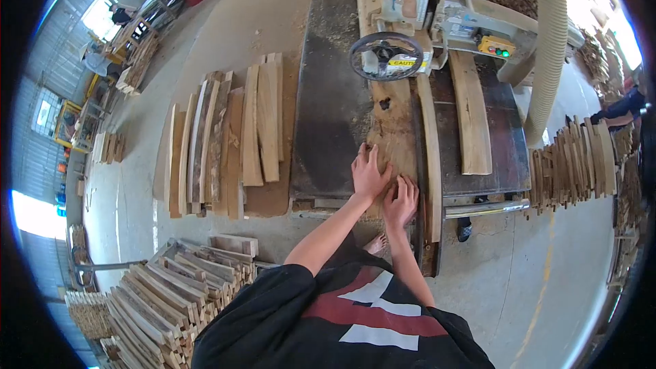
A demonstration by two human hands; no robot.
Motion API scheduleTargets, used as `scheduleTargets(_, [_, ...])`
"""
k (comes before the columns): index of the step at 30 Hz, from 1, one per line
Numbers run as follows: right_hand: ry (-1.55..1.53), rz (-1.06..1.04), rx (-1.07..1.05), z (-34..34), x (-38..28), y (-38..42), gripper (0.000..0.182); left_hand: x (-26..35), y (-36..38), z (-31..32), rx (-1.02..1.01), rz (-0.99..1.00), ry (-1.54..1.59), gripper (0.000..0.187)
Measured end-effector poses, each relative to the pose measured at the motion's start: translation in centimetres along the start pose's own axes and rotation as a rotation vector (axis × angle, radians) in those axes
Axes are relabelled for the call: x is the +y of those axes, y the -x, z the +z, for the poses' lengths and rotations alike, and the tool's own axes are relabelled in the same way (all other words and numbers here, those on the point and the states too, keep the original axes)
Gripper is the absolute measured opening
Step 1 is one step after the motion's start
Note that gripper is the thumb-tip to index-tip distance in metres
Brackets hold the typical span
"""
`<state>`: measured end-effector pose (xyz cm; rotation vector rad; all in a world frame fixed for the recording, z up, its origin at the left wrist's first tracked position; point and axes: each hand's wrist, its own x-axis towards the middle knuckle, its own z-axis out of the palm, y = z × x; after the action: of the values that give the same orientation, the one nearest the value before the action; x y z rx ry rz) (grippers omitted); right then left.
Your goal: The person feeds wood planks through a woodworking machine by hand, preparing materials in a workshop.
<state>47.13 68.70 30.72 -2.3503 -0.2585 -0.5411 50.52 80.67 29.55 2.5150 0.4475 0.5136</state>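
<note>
A wide brown board (395, 119) with a dark knot hole lies lengthwise on the dark machine table (328, 123). My left hand (371, 172) rests on the board's near part, fingers spread. Just right of it, my right hand (401, 201) lies on the board's near end with its fingers apart. A long narrow strip (429, 157) lies along the metal fence to the right of the board. Beyond the hands stands the machine with a black handwheel (387, 56), over the board's far end.
Another plank (471, 116) lies on the table's right side. Loose boards (219, 143) lie left of the table. Stacked strips (171, 294) stand at lower left, and more (574, 164) at right. A thick hose (549, 48) hangs beside the machine. People are in the background.
</note>
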Motion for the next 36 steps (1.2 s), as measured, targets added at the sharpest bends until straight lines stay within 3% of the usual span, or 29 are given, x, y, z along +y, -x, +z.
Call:
scheduleTargets(15, [-0.042, 0.047, -0.014, -0.53, 0.11, 0.01, 0.037, -0.13, 0.1, 0.26, -0.045, 0.004, 0.01, 0.069])
scheduleTargets(36, [-0.056, 0.056, 0.021, -0.57, -0.13, -0.04, 0.034, 0.12, 0.21, 0.17, -0.041, -0.008, 0.009, 0.069])
